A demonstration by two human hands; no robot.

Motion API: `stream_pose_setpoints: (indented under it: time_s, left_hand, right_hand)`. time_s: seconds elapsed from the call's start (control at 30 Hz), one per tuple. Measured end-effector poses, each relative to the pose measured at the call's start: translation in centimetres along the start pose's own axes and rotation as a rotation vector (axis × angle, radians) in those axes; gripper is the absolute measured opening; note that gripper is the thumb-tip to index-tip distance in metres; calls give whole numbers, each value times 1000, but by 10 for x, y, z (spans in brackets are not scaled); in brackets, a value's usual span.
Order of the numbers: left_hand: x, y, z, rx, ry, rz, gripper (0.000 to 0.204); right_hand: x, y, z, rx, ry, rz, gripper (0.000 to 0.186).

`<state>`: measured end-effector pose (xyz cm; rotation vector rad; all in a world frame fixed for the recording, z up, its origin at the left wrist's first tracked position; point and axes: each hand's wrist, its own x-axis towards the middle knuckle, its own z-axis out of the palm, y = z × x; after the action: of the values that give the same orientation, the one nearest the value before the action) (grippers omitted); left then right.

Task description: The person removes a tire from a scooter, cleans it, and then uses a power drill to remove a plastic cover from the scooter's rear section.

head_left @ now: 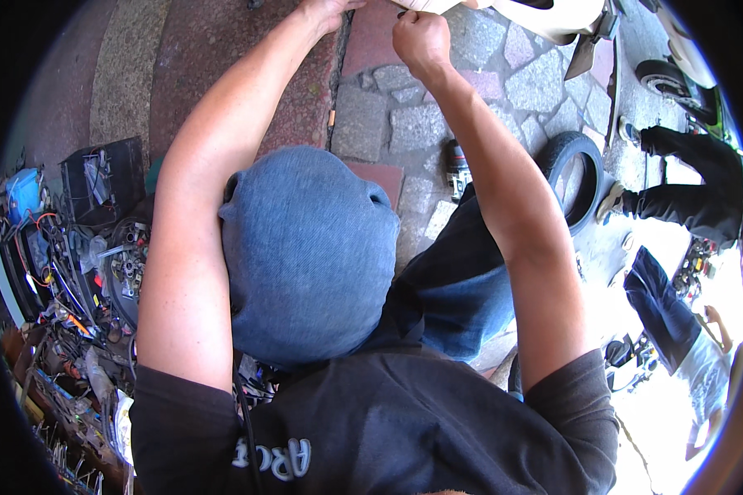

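Note:
At the top of the head view, my left hand [326, 12] reaches toward a cream panel [417, 5] cut off by the frame edge; whether its fingers grip anything is unclear. My right hand [421, 37] is closed just below the panel, around a small dark item I cannot make out. My raised knee in blue jeans [309, 252] fills the middle, between my forearms. A cream vehicle [545, 16] with dark parts extends along the upper right.
Stone paving [413, 124] carries a spray can [458, 165] and a loose black tyre [590, 181]. Two other people [693, 198] [669, 322] are at the right, near a wheel [664, 82]. A cluttered heap of parts and tools [74, 289] lines the left, with a black box [87, 181].

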<state>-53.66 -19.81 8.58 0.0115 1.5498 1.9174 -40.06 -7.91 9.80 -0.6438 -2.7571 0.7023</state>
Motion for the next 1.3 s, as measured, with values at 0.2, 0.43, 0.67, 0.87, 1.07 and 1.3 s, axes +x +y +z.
stream_pose_setpoints:
  time_s: [0.2,0.43,0.67,0.87,1.07,1.3]
  left_hand:
    - [-4,2,-2,55,-7,-17,41]
    - [-42,-28,0,120,149,-174,58]
    - [-104,-21,-3,106,-164,-244,57]
    - [-108,-23,19,189,-587,-232,34]
    - [-91,-38,-18,276,-253,-313,20]
    - [-105,-69,-9,1596,-134,165,27]
  right_hand:
    - [8,15,-9,-526,-287,-209,27]
    - [-4,7,-47,-103,-456,-204,31]
    - [-46,-17,-86,285,-549,123,44]
    - [-74,-1,-114,266,-641,-23,46]
    - [-98,52,-122,-44,-779,92,46]
    - [-126,111,-150,-133,-584,-21,35]
